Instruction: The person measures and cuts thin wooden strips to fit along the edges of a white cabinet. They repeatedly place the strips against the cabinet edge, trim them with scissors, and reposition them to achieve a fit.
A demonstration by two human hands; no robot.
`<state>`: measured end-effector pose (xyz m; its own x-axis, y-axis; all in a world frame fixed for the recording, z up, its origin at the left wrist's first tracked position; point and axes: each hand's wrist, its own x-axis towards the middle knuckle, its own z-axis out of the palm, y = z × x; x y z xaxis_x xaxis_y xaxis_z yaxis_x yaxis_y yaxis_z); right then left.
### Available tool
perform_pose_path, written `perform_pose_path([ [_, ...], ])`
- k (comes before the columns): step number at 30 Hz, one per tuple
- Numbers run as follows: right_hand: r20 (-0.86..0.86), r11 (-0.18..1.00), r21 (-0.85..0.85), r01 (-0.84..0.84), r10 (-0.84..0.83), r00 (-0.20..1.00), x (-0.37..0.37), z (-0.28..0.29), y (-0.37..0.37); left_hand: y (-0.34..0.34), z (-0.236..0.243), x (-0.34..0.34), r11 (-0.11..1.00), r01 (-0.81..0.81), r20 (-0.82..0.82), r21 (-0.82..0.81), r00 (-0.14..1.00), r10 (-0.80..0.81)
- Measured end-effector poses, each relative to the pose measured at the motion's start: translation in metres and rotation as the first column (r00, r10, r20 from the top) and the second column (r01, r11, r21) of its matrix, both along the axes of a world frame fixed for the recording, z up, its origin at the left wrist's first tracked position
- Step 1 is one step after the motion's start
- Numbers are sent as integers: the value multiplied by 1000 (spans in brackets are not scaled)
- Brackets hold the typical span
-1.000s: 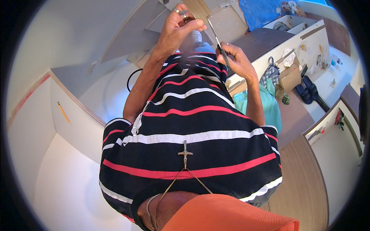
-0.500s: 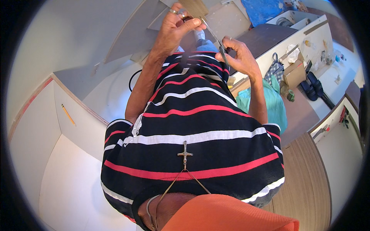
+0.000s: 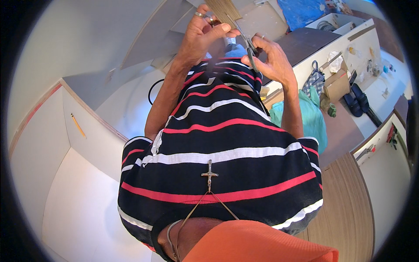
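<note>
Far out in front of my body, my left hand (image 3: 201, 38) pinches a wood-grain strip (image 3: 223, 9) between thumb and fingers. The strip runs up out of the top of the picture. To its right, my right hand (image 3: 271, 60) is closed around the handles of a pair of scissors (image 3: 248, 43). The blades point up and left and meet the strip's lower end, close to my left thumb. Whether the strip lies between the blades is too small to tell.
On the left is a white panelled box with a pencil (image 3: 78, 126) on its wall. Teal cloth (image 3: 306, 117), a cardboard box (image 3: 337, 85) and dark sandals (image 3: 356, 100) lie to the right. A wood-grain panel (image 3: 342, 201) is at lower right, a blue sheet (image 3: 301, 12) at the back.
The scissors have turned slightly in my right hand, and their blades and handles look further apart. My left hand still pinches the strip, more of which now shows.
</note>
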<state>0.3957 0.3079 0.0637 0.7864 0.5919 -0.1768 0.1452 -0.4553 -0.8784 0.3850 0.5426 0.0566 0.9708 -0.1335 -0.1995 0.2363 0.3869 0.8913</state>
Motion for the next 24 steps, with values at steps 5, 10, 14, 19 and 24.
perform_pose_path([
  [5,44,1000,-12,-5,6,999,1,3,1,0,1,-2,999,4,-16,49,1000,-3],
  [10,38,1000,-20,5,-4,999,0,3,0,-1,1,-3,999,7,-8,46,1000,-7],
  [14,43,1000,2,15,-15,999,-2,2,1,-2,-1,-3,1000,10,4,29,1000,-10],
  [19,42,1000,19,25,-26,999,-1,3,0,-3,-3,-3,1000,13,-32,14,999,-12],
  [24,16,999,28,39,-39,999,-4,4,2,-1,-2,-2,999,21,9,-28,1000,-21],
])
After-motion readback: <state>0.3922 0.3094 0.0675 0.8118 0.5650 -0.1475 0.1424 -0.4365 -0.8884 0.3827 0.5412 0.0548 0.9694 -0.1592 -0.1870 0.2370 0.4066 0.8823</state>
